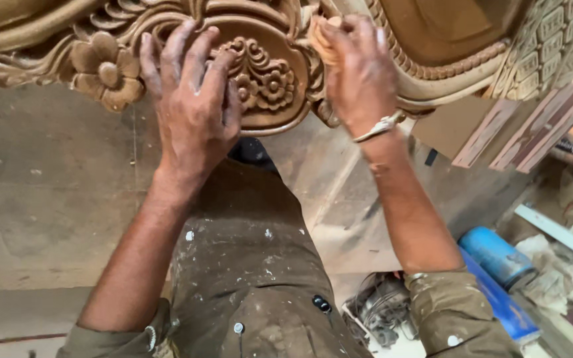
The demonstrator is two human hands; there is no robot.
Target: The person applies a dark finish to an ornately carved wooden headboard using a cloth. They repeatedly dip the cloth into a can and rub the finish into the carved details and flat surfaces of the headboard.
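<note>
Dusty concrete floor [48, 199] lies below a carved wooden panel [266, 73] — the left hand [193, 99] rests flat, fingers spread, on its flower carving, while the right hand [359, 73] pinches folded sandpaper [323, 40] against the scrollwork — smoothing apparently underway, wood bare and unfinished.

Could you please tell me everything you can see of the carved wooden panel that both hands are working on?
The carved wooden panel runs across the top of the view, pale tan and unfinished-looking, coated in fine dust. It has a central oval medallion with small flowers and scrolls in relief, a larger carved flower at its left, beaded edging and a lattice section at far right. The left hand lies flat on the medallion, fingers spread. The right hand presses a small folded piece, perhaps sandpaper, against the carved border.
</note>
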